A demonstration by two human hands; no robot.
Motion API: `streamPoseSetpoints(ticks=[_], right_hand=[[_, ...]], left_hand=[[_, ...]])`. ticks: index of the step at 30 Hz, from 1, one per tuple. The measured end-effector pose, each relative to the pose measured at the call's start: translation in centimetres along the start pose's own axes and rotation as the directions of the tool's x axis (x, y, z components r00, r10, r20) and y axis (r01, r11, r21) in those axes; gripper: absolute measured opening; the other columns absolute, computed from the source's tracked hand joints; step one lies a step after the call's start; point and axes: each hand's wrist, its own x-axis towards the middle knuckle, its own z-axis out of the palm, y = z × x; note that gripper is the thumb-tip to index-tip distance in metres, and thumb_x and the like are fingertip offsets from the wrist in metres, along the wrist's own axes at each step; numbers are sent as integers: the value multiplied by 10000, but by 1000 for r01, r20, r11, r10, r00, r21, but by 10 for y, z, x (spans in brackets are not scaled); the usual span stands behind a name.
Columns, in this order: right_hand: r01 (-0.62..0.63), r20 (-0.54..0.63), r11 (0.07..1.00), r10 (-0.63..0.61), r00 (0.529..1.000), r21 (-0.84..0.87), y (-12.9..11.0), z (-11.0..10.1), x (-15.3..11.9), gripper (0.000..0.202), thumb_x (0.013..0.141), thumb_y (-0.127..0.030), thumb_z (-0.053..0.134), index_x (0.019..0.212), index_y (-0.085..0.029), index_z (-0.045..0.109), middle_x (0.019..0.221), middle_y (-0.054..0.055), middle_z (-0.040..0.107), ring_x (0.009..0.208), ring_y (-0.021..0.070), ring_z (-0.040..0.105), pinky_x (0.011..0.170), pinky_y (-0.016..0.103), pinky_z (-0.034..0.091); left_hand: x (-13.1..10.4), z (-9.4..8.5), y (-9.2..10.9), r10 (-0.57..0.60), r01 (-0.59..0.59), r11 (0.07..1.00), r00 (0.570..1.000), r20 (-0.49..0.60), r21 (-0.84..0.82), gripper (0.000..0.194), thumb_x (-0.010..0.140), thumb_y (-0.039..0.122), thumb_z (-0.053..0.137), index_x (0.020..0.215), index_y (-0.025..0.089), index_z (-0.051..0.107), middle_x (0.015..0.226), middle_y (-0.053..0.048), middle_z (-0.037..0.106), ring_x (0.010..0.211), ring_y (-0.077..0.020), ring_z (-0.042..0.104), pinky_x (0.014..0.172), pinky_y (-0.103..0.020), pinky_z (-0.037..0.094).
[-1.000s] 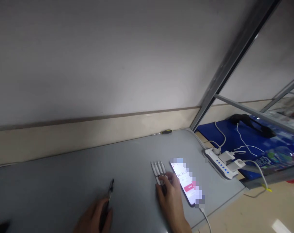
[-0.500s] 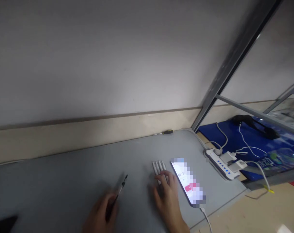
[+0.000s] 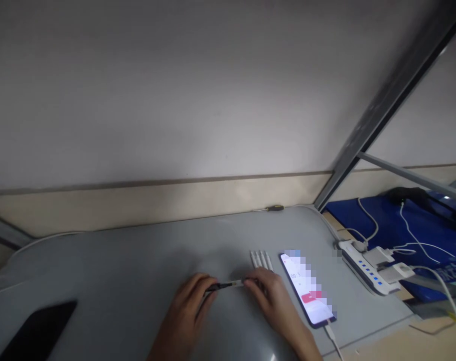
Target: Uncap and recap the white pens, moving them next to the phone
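Note:
Level above the grey table [image 3: 137,255], a slim pen [image 3: 228,285] runs between my two hands, dark on the left and clear to whitish on the right. My left hand [image 3: 192,306] is closed around its dark end. The fingers of my right hand [image 3: 271,296] pinch the pale end. Whether it is one piece or two parts meeting, I cannot tell. Just behind my right hand lies a row of several slim white pen-like sticks [image 3: 261,259], their near ends hidden by the hand.
A lit phone [image 3: 306,288] on a white cable lies right of my right hand. A power strip [image 3: 368,271] with plugged-in chargers sits at the table's right edge. A screwdriver [image 3: 275,208] lies by the wall. A black flat object [image 3: 39,328] is at lower left, a metal frame [image 3: 363,135] at right.
My right hand has come off the white sticks and now grips the pen's pale end. My left hand has moved right and turned the pen from slanting to nearly level. The view has shifted left.

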Motion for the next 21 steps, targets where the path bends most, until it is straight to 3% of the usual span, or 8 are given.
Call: streamPoseSetpoints(ticks=[3, 5, 10, 14, 18, 21], right_hand=[[-125, 26, 986, 123, 992, 107, 4, -3, -5, 379, 946, -456, 484, 723, -184, 625, 671, 12, 600, 649, 158, 544, 600, 253, 380], [-224, 103, 943, 205, 973, 245, 8, 0, -10, 470, 922, -543, 485, 648, -175, 584, 598, 0, 525, 599, 140, 487, 562, 246, 341], [-485, 359, 738, 342, 868, 469, 13, 11, -16, 618, 835, -722, 485, 679, -141, 627, 482, -38, 402, 460, 93, 336, 490, 250, 239], [-551, 355, 646, 421, 835, 528, 14, 13, -15, 621, 761, -765, 543, 639, -157, 570, 466, -64, 332, 433, 75, 249, 457, 253, 157], [-496, 306, 717, 391, 868, 490, 16, 12, -19, 592, 799, -734, 527, 630, -168, 548, 479, -66, 304, 453, 86, 266, 468, 252, 177], [-365, 148, 865, 334, 931, 345, 17, 10, -25, 543, 847, -668, 524, 658, -164, 591, 566, -8, 460, 563, 133, 430, 540, 257, 308]], left_hand=[[-1, -1, 3, 12, -12, 1000, 999, 42, -20, 255, 960, 342, 450, 1035, 250, 676, 1001, -43, 693, 938, -178, 656, 841, -272, 543], [-1, -1, 4, 33, -32, 999, 998, 49, -25, 250, 969, 320, 430, 1011, 242, 664, 965, -47, 685, 915, -183, 648, 822, -282, 537], [1, 5, 4, 152, -151, 987, 988, -11, 59, 214, 973, 230, 406, 971, 233, 621, 915, -30, 660, 861, -186, 607, 784, -300, 495], [1, 10, 4, 265, -259, 940, 964, 4, 220, 190, 960, 170, 432, 1012, 234, 603, 910, -10, 657, 830, -189, 573, 770, -319, 410], [3, 11, 6, 343, -332, 899, 939, 11, 285, 194, 952, 132, 413, 965, 211, 590, 844, -16, 635, 821, -202, 545, 773, -337, 348], [7, 11, 9, 336, -334, 906, 941, 41, 261, 230, 935, 88, 382, 811, 193, 546, 757, -12, 596, 756, -191, 519, 717, -324, 316]])
